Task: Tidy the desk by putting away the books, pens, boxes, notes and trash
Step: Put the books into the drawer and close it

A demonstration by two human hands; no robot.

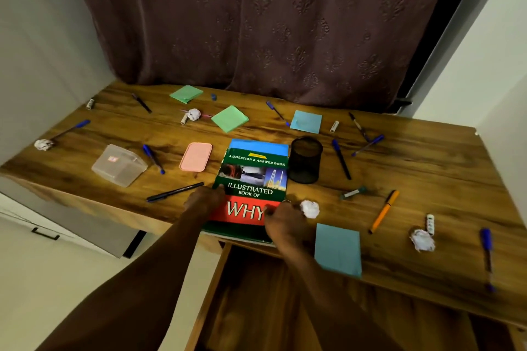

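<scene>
**Head view.** A wooden desk [427,168] stands before a dark patterned curtain [256,23]. At the desk's near middle lies a green book [253,177] titled "Illustrated Book of Why". Its near end overhangs the front edge above an open drawer [251,299].

The left hand [204,200] grasps the book's left edge with the thumb on the cover. The right hand [285,224] grasps the lower right corner, thumb likewise on the cover, with a ring [286,202] on 1 finger. The fingers under the book are hidden.

- **Beside the book:** a black mesh pen holder [305,161] stands upright just beside the right edge. A pink lid [196,157] lies to the left, and a clear plastic box [119,164] lies farther left.
- **Pens:** a black pen [174,192] lies near the left hand. An orange pen [384,211] lies well to the right. Several blue pens are scattered across the desk.
- **Notes:** a rear green pad [186,93] and a front green pad [229,118] lie toward the curtain, with a far blue pad [306,122] to their right. A near blue pad [338,248] sits at the front edge, just beside the right hand.
- **Trash:** 1 white paper ball [310,208] lies between the right hand and the near blue pad. Other crumpled balls lie at the left, back and right of the desk.
</scene>
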